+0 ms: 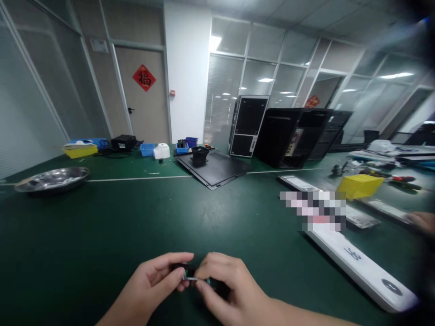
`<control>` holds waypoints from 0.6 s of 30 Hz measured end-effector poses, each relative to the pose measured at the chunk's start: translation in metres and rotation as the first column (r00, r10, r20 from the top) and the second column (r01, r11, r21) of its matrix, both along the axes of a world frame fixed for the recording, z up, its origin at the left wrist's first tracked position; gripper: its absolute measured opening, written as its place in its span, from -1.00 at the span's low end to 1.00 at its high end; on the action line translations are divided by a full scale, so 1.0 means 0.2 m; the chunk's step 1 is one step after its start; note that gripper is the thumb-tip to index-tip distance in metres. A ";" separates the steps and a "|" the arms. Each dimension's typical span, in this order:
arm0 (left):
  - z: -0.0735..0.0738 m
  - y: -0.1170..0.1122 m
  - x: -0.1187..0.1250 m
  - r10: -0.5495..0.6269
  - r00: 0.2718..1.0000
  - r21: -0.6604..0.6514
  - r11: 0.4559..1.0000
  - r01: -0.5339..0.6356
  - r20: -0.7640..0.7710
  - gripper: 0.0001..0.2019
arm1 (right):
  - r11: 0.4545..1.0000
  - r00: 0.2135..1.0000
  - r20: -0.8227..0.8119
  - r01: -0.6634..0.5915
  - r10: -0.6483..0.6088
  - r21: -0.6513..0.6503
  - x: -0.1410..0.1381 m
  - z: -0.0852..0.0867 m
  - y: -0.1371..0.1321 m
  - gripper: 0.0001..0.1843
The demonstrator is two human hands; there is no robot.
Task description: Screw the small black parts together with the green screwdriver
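Low in the head view, my left hand [152,278] pinches a small black piece with a bit of green circuit board [186,273] showing in it. My right hand [233,280] is closed around a thin tool that looks like a screwdriver [193,279]. Its slim metal shaft points left and meets the small black piece. A dark, partly teal handle lies mostly hidden under the right fingers. Both hands are close together just above the green table [136,226], and the fingers cover much of the black piece.
A white power strip-like bar [356,258] lies to the right, partly pixelated. A yellow bin [360,186] stands behind it. A metal dish [54,179] sits left. Ahead are a black panel [220,170] and computer cases [249,124]. Another person's hand [423,221] shows at right.
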State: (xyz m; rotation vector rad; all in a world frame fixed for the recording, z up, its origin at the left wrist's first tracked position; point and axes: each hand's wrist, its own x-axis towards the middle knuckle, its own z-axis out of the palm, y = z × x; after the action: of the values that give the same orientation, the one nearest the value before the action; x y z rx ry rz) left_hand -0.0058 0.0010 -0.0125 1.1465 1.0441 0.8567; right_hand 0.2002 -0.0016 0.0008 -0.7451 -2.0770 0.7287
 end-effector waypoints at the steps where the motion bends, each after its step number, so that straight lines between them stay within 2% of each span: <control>1: 0.01 0.00 0.00 -0.006 1.000 0.006 1.000 0.006 -0.021 -0.65 | 1.000 1.000 -0.022 0.003 -0.003 0.002 0.00 0.00 0.00 -0.79; 5: 0.04 0.00 0.00 -0.028 0.997 0.033 0.999 0.030 -0.071 -0.65 | 1.000 0.997 -0.075 -0.010 0.011 0.015 0.00 0.01 0.00 -0.73; 8: 0.05 0.00 -0.01 -0.038 0.988 0.150 0.987 0.061 -0.148 -0.71 | 1.000 0.997 -0.074 -0.029 0.030 0.012 0.00 0.00 0.01 -0.72; 12: 0.02 0.01 -0.01 0.005 0.964 0.300 0.951 0.078 -0.265 -0.78 | 0.999 0.998 -0.057 -0.036 0.036 -0.003 0.00 0.00 0.01 -0.73; 16: 0.00 0.01 -0.01 0.023 0.980 0.292 0.956 0.036 -0.197 -0.66 | 1.000 0.999 -0.048 -0.020 0.019 -0.020 0.00 0.01 0.01 -0.73; 18: 0.01 0.01 -0.01 0.014 0.993 0.234 0.972 0.014 -0.119 -0.70 | 0.999 0.999 -0.042 0.003 -0.004 -0.034 0.01 0.02 0.00 -0.72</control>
State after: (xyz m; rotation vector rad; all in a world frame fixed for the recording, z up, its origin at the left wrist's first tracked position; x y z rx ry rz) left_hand -0.0084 0.0027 -0.0111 1.4117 1.0602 0.9385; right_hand 0.2018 -0.0014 0.0046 -0.7457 -2.0294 0.7734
